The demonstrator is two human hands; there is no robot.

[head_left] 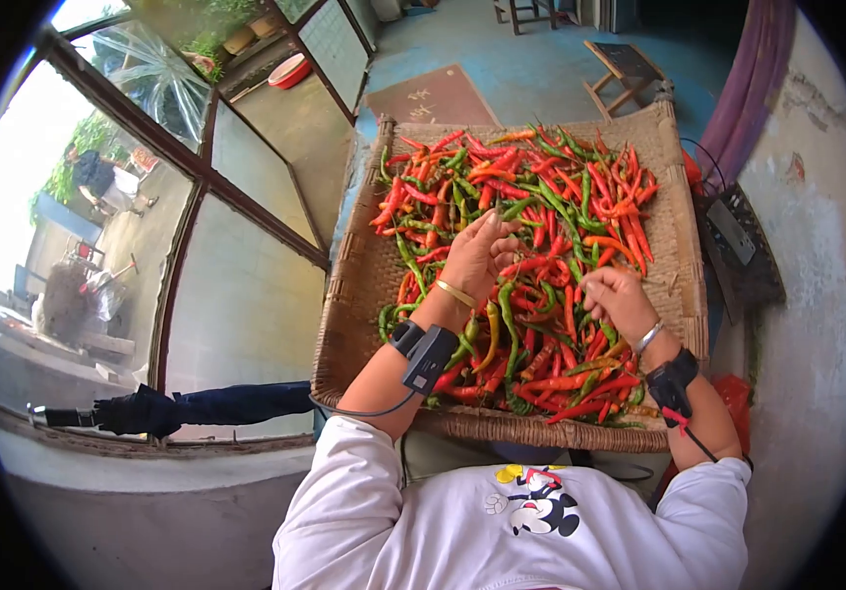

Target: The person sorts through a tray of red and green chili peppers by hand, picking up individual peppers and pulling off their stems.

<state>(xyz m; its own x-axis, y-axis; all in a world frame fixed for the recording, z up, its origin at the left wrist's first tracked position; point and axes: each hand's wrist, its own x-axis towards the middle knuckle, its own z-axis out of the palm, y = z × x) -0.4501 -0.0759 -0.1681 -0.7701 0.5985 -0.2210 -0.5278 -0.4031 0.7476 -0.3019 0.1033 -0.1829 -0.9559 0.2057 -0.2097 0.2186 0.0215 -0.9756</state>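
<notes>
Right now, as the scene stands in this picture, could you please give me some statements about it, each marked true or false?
1. The chili peppers lie in a woven tray. True.
2. All the peppers are red. False: red, orange and green ones are mixed together.
3. The left hand and the right hand are both over the peppers. True.
4. The dark folded umbrella lies to the right of the tray. False: it lies to the left of it, on the ledge by the window.
5. A black device is strapped near each wrist. True.
</notes>
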